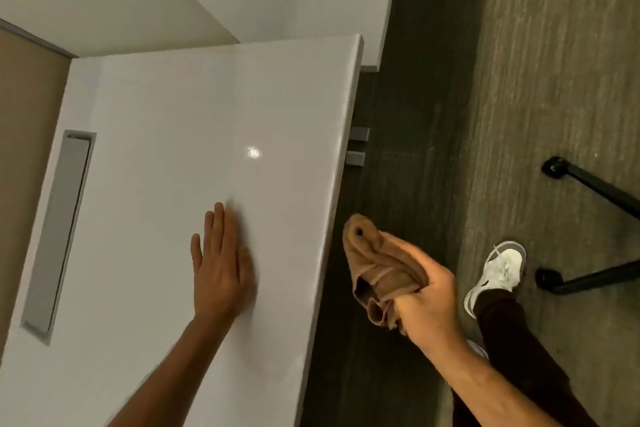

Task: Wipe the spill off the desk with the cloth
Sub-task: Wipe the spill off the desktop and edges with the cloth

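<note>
Desk [166, 108] taken as the reference: a white, glossy top filling the left and centre of the view, its long front edge running down toward the person. No pooled liquid, stain or streak can be made out on it; the one bright spot near mid-desk reads as a lamp reflection, though a small wet patch cannot be ruled out. Carpeted floor [540, 63] lies beyond the front edge, with black chair legs [602, 194] well clear of the desk and a white shoe [498, 271] between them and the edge. A grey cable slot [59, 232] is recessed along the desk's far side.

Left hand [221, 267]: flat, palm down, fingers extended, resting on the desk near the front edge; it holds nothing.

Right hand [429, 302]: closed in a fist around the brown cloth [374, 264], which hangs bunched in the air just off the front edge, not touching the desk.

Assessment: cloth is secured but not applied, so either wiping has not begun or the cloth is lifted clear after a pass; which cannot be told. Next move calls for locating any residue, bringing the cloth over the edge, flattening it on the surface and sweeping with steady pressure.
</note>
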Tool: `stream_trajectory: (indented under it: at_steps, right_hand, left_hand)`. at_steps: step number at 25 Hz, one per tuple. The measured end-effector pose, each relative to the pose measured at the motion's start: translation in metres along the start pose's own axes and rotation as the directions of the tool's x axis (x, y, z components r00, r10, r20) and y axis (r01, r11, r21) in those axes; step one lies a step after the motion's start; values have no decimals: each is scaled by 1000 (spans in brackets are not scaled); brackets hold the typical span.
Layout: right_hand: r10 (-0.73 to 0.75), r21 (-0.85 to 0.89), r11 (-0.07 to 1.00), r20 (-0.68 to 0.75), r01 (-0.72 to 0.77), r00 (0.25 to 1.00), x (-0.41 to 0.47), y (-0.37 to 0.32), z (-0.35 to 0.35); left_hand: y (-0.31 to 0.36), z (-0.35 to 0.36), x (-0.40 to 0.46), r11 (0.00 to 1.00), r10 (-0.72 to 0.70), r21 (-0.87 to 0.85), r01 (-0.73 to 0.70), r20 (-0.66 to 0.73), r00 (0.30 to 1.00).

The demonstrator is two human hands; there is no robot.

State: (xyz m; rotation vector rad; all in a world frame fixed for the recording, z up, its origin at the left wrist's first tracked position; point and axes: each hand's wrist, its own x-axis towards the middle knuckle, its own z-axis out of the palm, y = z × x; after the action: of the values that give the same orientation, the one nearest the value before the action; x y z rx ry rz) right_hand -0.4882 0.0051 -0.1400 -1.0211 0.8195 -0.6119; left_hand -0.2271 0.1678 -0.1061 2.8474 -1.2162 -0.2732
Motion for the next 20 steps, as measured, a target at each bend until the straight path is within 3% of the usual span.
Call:
stream_trajectory:
  at_steps: [3, 6, 9, 14, 20]
  right_hand:
    - [194, 224, 960, -111, -166, 975, -11, 11, -11]
    - [271, 284, 925, -27, -252, 962, -23, 14, 7]
    - [278, 296, 919, -20, -260, 960, -21, 11, 32]
    - [218, 219, 955, -59, -201, 974, 6, -2, 68]
    - [157, -5, 987, -81, -158, 984, 12, 2, 82]
  left_hand:
    - [28, -3, 10, 978, 134, -164, -127, 36, 990]
    - [70, 0, 31, 923, 309, -254, -289, 40, 950]
    - [100, 0, 66, 910, 351, -248, -332, 35, 936]
    - [118, 4, 91, 914, 363, -212, -347, 42, 931]
    - [119, 7, 91, 925, 337, -198, -325, 31, 941]
